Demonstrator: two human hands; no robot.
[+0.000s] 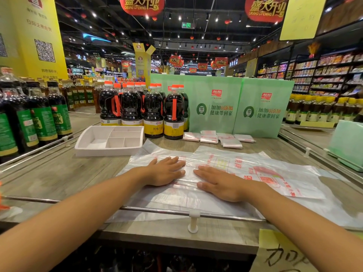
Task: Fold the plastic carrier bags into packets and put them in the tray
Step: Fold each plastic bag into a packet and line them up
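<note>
A clear plastic carrier bag (245, 169) with red print lies spread flat on the wooden shelf top. My left hand (167, 170) and my right hand (220, 183) both press on it with straight fingers, palms down, fingertips almost meeting near the bag's middle. The white divided tray (90, 142) stands at the back left with nothing visible in its compartments. Several folded bag packets (218, 139) lie in a row at the back, to the right of the bottles.
Dark sauce bottles with orange caps (153, 110) stand behind the tray. Green cardboard boxes (239, 107) rise at the back right. More bottles (33, 118) line the left side. A metal rail (192, 213) runs along the near shelf edge, over the bag's hem.
</note>
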